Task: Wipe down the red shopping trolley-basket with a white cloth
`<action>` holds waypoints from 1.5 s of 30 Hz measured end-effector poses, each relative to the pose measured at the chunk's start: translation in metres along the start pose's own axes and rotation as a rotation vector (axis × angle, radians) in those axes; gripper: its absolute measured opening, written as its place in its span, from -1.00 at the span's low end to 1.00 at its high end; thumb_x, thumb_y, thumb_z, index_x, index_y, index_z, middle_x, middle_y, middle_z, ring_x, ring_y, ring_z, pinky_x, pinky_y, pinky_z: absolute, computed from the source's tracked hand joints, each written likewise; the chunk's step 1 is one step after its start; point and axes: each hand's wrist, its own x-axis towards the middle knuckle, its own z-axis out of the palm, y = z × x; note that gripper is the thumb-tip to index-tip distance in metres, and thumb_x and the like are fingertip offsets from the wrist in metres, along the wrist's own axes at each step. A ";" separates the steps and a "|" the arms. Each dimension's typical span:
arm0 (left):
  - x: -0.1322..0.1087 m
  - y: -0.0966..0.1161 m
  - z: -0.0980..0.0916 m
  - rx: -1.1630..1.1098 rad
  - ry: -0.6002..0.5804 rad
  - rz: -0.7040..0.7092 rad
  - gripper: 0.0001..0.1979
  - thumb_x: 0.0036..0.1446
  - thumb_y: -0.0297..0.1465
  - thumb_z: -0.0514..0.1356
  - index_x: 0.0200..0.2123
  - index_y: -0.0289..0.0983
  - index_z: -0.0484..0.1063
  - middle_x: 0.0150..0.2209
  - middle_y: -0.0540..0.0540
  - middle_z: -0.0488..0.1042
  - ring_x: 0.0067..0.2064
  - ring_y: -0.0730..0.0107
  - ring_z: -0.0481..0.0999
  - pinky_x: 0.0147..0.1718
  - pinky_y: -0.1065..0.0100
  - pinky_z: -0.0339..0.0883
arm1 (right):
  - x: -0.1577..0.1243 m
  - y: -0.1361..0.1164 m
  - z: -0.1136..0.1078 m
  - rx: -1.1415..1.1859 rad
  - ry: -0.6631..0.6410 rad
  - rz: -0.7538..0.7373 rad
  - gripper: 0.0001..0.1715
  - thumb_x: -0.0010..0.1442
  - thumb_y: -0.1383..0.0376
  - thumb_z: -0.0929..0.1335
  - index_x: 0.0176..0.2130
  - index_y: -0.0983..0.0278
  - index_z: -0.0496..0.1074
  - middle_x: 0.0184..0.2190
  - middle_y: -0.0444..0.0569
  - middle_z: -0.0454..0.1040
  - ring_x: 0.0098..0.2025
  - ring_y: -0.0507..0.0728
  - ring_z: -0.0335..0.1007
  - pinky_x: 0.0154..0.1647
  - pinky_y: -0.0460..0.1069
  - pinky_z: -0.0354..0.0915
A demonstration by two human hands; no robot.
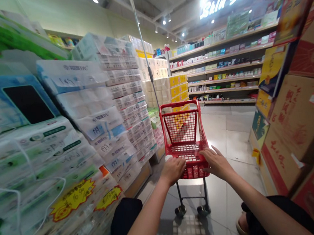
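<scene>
A small red shopping cart (pixel 182 127) with a plastic grid basket stands upright on the floor in front of me. My left hand (pixel 173 170) is closed over the left part of its near rim; a small white patch shows by the fingers, too unclear to name. At the near right corner, my right hand (pixel 215 162) grips the basket edge, with one finger lifted away from the others. Beyond both hands rises the cart's handle (pixel 179 105). A thin metal pole (pixel 145 53) stands up by the cart's left side.
Stacked tissue packs (pixel 91 103) line the left, with a dark-screened device (pixel 29 104), a white cable (pixel 46 209) and yellow price signs (pixel 73 198). Cardboard boxes (pixel 304 113) pile up on the right. A tiled aisle (pixel 218 124) leads to shelves of goods (pixel 227 79).
</scene>
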 end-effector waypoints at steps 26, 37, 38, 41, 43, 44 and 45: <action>0.003 0.008 0.011 0.053 0.128 0.438 -0.70 0.36 -0.28 -0.05 0.02 -0.30 0.29 -0.19 -0.12 0.48 -0.19 0.37 0.45 -0.07 0.28 0.28 | -0.017 -0.021 0.006 0.076 0.081 -0.148 -0.72 0.20 0.10 0.34 -0.21 0.26 0.37 -0.31 -0.01 0.47 -0.26 0.14 0.34 -0.20 0.02 0.09; 0.032 -0.011 0.016 -0.003 0.118 0.347 -0.71 0.32 -0.19 0.01 -0.06 -0.23 0.36 -0.01 -0.11 0.41 0.12 0.29 0.29 0.24 0.13 0.05 | -0.011 0.012 -0.020 0.183 -0.030 -0.004 -0.67 0.31 0.06 0.22 -0.27 0.22 0.39 -0.31 -0.05 0.48 -0.25 0.11 0.34 -0.15 0.03 0.13; 0.035 -0.005 0.018 0.001 0.121 0.304 -0.72 0.32 -0.20 0.00 -0.08 -0.22 0.36 -0.04 -0.10 0.41 0.10 0.30 0.30 0.26 0.12 0.03 | -0.008 0.012 -0.022 0.179 -0.036 0.023 -0.67 0.32 0.06 0.21 -0.28 0.21 0.39 -0.32 -0.06 0.48 -0.24 0.11 0.34 -0.15 0.03 0.14; 0.044 0.017 0.024 0.010 0.152 0.178 -0.75 0.33 -0.24 -0.02 -0.10 -0.22 0.37 -0.13 -0.08 0.41 0.03 0.29 0.33 0.26 0.06 0.00 | 0.003 0.001 -0.020 0.169 -0.012 0.069 -0.67 0.33 0.06 0.18 -0.23 0.18 0.40 -0.28 -0.06 0.49 -0.19 0.13 0.35 -0.11 0.04 0.17; 0.049 0.032 0.027 0.017 0.165 0.128 -0.75 0.33 -0.26 -0.01 -0.09 -0.21 0.37 -0.13 -0.09 0.40 0.01 0.26 0.33 0.26 0.03 0.00 | 0.006 -0.013 -0.013 0.187 0.033 0.085 -0.65 0.33 0.06 0.18 -0.09 0.19 0.36 -0.18 -0.01 0.48 -0.12 0.16 0.35 -0.08 0.06 0.19; 0.051 0.038 0.029 0.022 0.168 0.116 -0.76 0.32 -0.27 -0.01 -0.08 -0.21 0.37 -0.12 -0.09 0.39 0.01 0.25 0.33 0.25 0.01 0.00 | 0.006 -0.020 -0.007 0.203 0.062 0.104 -0.62 0.32 0.06 0.18 -0.02 0.22 0.33 -0.13 0.02 0.47 -0.10 0.17 0.35 -0.08 0.06 0.20; 0.052 0.044 0.031 0.026 0.173 0.103 -0.77 0.32 -0.28 0.00 -0.08 -0.20 0.37 -0.11 -0.09 0.39 0.01 0.24 0.32 0.26 0.00 -0.01 | 0.005 -0.026 -0.002 0.221 0.093 0.128 -0.58 0.32 0.05 0.18 0.02 0.24 0.29 -0.11 0.05 0.46 -0.09 0.18 0.35 -0.07 0.06 0.22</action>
